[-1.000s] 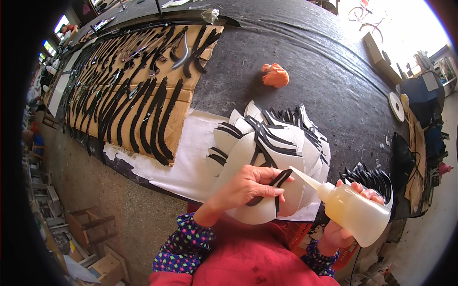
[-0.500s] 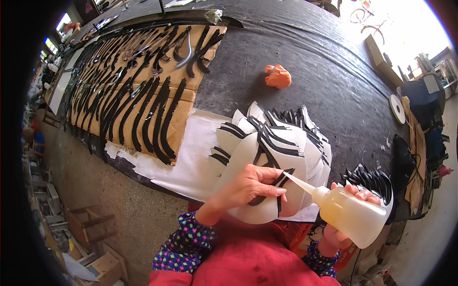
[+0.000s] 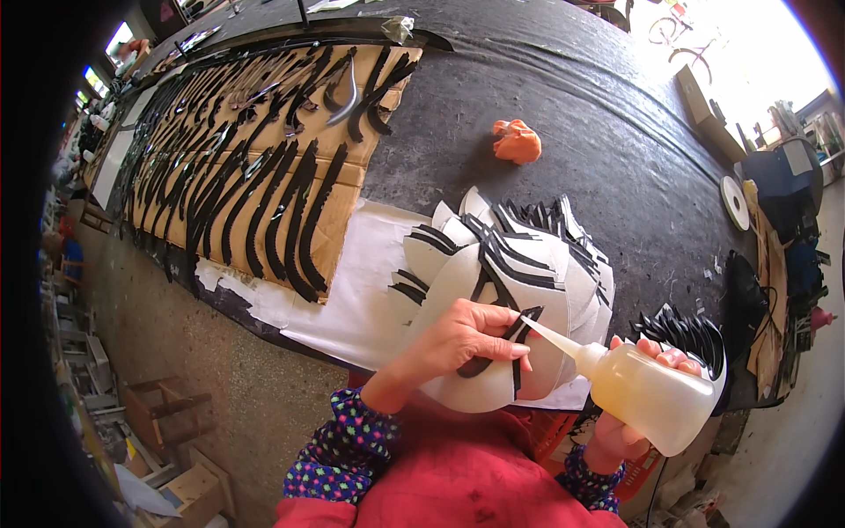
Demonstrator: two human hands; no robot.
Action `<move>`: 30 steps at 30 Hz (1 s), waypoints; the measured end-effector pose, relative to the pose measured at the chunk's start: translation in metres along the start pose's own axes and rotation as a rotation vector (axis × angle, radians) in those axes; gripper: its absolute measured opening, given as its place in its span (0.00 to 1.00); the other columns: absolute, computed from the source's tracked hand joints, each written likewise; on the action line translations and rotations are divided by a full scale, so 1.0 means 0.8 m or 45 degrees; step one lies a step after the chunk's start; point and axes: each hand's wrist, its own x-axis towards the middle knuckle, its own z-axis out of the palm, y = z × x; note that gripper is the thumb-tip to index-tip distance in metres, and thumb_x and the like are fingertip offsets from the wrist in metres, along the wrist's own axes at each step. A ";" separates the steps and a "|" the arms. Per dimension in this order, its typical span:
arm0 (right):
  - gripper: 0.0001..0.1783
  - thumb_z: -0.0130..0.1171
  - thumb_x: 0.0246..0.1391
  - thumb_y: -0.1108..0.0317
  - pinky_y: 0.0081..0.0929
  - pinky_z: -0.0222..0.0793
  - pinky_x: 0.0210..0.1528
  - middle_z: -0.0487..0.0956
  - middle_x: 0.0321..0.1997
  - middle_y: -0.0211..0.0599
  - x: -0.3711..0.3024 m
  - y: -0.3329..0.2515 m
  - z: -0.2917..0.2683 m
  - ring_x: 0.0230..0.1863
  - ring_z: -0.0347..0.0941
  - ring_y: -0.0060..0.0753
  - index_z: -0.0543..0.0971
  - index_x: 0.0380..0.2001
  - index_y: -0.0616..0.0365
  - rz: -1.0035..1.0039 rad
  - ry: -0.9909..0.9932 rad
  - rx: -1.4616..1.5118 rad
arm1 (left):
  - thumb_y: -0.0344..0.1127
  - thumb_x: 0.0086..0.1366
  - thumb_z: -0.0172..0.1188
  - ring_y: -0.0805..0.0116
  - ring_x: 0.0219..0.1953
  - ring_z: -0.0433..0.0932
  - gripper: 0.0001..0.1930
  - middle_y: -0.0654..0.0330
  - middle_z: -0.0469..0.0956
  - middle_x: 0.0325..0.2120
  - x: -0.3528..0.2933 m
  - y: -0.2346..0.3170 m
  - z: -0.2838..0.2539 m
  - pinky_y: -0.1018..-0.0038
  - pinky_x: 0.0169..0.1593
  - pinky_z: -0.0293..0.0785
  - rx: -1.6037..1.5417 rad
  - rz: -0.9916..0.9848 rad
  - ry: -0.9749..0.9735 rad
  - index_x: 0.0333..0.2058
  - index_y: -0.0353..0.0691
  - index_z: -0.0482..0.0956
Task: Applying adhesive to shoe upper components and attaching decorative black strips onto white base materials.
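Note:
A black strip [image 3: 521,327] is pinched between the thumb and fingers of my left hand [image 3: 471,339]. In my right hand [image 3: 660,356] is a translucent squeeze bottle [image 3: 653,400] with pale yellowish liquid inside, tilted so that its long cone nozzle [image 3: 553,336] points left. The nozzle's tip meets or nearly meets the strip near my left fingertips. Beneath my left hand lie overlapping white curved panels [image 3: 550,304], several with black strips along their edges. My left hand hides part of the front panel.
Left of the panels, a cardboard sheet [image 3: 348,189] carries many curved black strips. White paper [image 3: 330,330] lies under the panels. A crumpled orange lump [image 3: 517,143] sits farther back on the dark tabletop [image 3: 440,114]. More black strips [image 3: 673,333] stand behind the bottle. A red crate [image 3: 550,433] is below the table edge.
Hardly anything differs: the table and its things appear shifted very slightly to the right. Both hands keep their hold, and the nozzle stays at the strip.

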 end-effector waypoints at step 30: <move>0.46 0.68 0.36 0.45 0.61 0.64 0.52 0.63 0.48 0.35 -0.005 -0.003 -0.005 0.54 0.63 0.47 0.58 0.55 0.50 0.030 0.216 -0.021 | 0.28 0.55 0.61 0.79 0.30 0.76 0.13 0.60 0.80 0.26 0.000 -0.002 0.001 0.85 0.35 0.69 0.086 -0.031 0.059 0.41 0.32 0.77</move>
